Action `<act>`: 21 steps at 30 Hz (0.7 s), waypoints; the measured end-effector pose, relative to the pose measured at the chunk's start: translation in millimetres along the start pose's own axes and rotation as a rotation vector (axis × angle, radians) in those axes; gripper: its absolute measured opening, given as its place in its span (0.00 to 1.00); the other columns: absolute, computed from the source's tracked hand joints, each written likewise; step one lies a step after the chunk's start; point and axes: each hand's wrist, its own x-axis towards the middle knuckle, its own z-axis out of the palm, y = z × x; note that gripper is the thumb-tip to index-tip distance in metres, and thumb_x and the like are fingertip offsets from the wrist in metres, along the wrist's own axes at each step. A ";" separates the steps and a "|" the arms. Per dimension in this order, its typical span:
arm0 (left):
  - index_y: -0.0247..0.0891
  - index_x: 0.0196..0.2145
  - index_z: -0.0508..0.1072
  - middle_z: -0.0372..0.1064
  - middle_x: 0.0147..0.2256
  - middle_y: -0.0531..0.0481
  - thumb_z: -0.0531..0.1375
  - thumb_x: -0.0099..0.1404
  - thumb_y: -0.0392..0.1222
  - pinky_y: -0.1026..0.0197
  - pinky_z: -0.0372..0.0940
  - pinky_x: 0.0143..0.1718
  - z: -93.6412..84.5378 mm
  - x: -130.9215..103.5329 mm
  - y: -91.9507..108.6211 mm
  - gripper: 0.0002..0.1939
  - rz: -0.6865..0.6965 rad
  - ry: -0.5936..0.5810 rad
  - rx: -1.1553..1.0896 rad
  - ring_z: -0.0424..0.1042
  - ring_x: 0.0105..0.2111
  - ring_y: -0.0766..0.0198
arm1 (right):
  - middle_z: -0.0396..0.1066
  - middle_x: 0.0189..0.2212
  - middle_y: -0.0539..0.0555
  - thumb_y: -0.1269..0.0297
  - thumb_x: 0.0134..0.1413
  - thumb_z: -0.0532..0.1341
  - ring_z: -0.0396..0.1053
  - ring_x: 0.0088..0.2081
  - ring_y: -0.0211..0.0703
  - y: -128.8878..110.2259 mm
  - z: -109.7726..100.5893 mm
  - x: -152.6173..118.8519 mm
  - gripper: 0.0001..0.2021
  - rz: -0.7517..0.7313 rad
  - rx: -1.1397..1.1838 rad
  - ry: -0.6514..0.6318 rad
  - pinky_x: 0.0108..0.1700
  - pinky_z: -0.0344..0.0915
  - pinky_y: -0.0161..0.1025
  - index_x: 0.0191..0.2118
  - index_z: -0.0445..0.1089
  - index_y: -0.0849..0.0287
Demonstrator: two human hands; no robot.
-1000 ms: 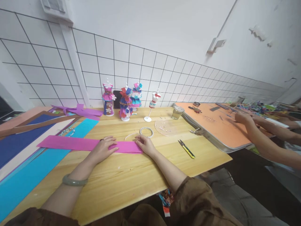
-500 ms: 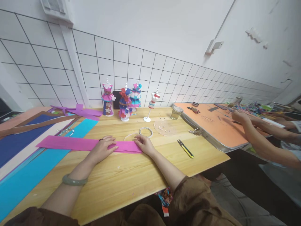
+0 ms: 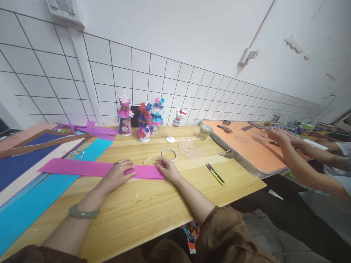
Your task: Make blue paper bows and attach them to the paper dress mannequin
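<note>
A long pink strip of crepe paper or thin fabric (image 3: pixel 85 167) lies across the wooden table in front of me. My left hand (image 3: pixel 120 173) rests on its middle, fingers stretched out over it and thumb along the near edge. At the strip's right end, my right hand (image 3: pixel 167 169) pinches the edge between thumb and fingers; part of that end is hidden beneath them. Just beyond the right hand is a roll of white tape (image 3: pixel 169 150). Yellow-handled thread snips (image 3: pixel 215 174) lie to its right.
Small dress forms in colourful dresses (image 3: pixel 145 122) and a barer white one (image 3: pixel 178 118) stand along the wall. A lidded cup (image 3: pixel 205 132) stands near an orange-topped table (image 3: pixel 246 146), where another person's hands work. Blue sheet material (image 3: pixel 49 197) lies at left.
Both hands stay on the pink strip, almost still. The whole view has shifted slightly, and the other person's arms have barely moved.
</note>
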 end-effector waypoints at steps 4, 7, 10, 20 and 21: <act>0.41 0.35 0.74 0.68 0.43 0.46 0.53 0.54 0.56 0.51 0.56 0.50 -1.1 -0.3 0.7 0.19 -0.007 -0.010 0.015 0.60 0.49 0.55 | 0.68 0.28 0.50 0.62 0.47 0.56 0.66 0.30 0.37 -0.9 -0.2 0.1 0.13 -0.009 0.012 -0.004 0.36 0.63 0.36 0.40 0.65 0.59; 0.41 0.35 0.73 0.67 0.43 0.45 0.53 0.55 0.55 0.52 0.56 0.50 -1.3 -0.3 -0.9 0.19 -0.004 -0.005 0.034 0.60 0.49 0.55 | 0.68 0.29 0.50 0.63 0.47 0.57 0.66 0.31 0.38 0.3 -0.3 0.0 0.13 -0.032 0.004 -0.002 0.37 0.63 0.37 0.40 0.65 0.59; 0.40 0.36 0.73 0.67 0.44 0.45 0.52 0.56 0.54 0.53 0.56 0.50 -1.1 -0.1 -2.6 0.19 0.001 0.005 0.052 0.60 0.49 0.56 | 0.68 0.30 0.51 0.63 0.47 0.57 0.66 0.32 0.38 2.8 -0.3 0.0 0.13 -0.042 -0.009 0.003 0.38 0.63 0.37 0.41 0.65 0.59; 0.40 0.35 0.73 0.68 0.43 0.46 0.53 0.55 0.55 0.54 0.56 0.50 -0.7 0.1 -2.1 0.19 0.000 -0.021 0.072 0.60 0.49 0.56 | 0.68 0.28 0.50 0.63 0.48 0.55 0.64 0.28 0.37 5.1 1.5 0.8 0.13 -0.037 -0.030 -0.001 0.33 0.62 0.36 0.42 0.65 0.58; 0.40 0.35 0.73 0.68 0.43 0.46 0.53 0.55 0.55 0.54 0.56 0.50 -0.7 0.1 -2.3 0.19 0.000 -0.021 0.074 0.60 0.50 0.56 | 0.68 0.28 0.51 0.63 0.48 0.55 0.64 0.28 0.37 4.7 1.5 0.8 0.13 -0.041 -0.028 0.003 0.33 0.62 0.36 0.42 0.65 0.58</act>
